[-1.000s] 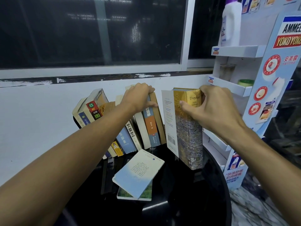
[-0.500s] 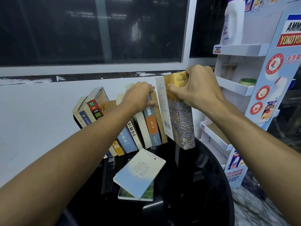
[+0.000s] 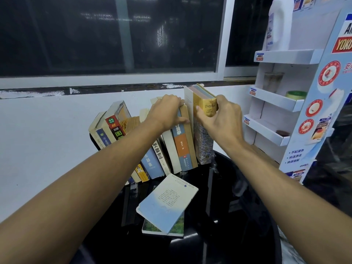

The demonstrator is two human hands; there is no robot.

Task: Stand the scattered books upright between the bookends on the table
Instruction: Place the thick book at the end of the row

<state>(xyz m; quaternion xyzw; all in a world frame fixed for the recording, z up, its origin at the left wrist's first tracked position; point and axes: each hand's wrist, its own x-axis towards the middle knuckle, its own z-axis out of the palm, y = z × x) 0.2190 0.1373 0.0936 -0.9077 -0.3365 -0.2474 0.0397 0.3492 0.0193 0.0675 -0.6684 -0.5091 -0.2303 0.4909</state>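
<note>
The black round table point(image 3: 228, 216) bears a leaning row of books point(image 3: 179, 143) and a flat green-covered book point(image 3: 178, 225).

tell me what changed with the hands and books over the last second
The right hand carried the Troyka book left and back. The book was apart from the leaning row of books and now stands upright against its right end, and the hand keeps its grip. The left hand stayed holding the row's tops, and the two flat books stayed on the table.

A row of books point(image 3: 152, 141) stands on the tabletop point(image 3: 224, 235); before the row, two books point(image 3: 167, 204) lie stacked; right of it, a rack point(image 3: 282, 100).
</note>
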